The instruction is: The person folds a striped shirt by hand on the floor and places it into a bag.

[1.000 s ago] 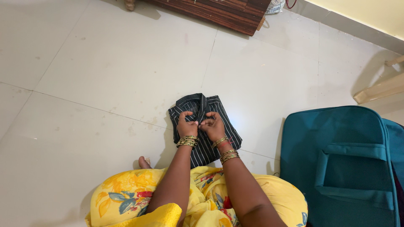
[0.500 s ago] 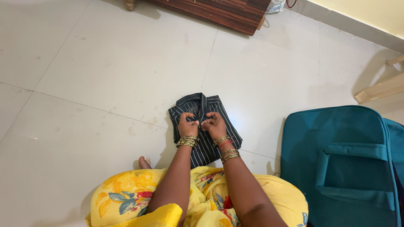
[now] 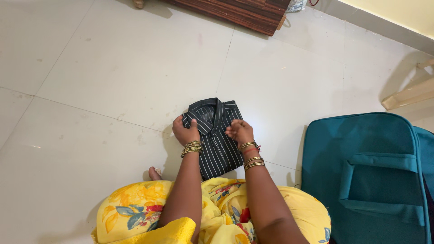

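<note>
A folded black shirt with thin white stripes point(image 3: 217, 140) lies on the tiled floor in front of my knees, collar pointing away from me. My left hand point(image 3: 185, 132) grips the shirt's left edge, thumb on top of the cloth. My right hand point(image 3: 239, 131) sits at the shirt's right edge with curled fingers closing on the cloth. Both wrists carry several gold bangles. My yellow flowered garment point(image 3: 135, 212) covers my lap, and its folds hide the shirt's near end.
A teal suitcase point(image 3: 366, 176) lies on the floor close to my right. A dark wooden panel point(image 3: 235, 13) stands at the far side, a pale wooden piece point(image 3: 407, 96) at the far right. A toe point(image 3: 154, 173) shows by my left knee.
Both hands were pinched together over the middle of the shirt front. They have moved apart to the shirt's left and right edges.
</note>
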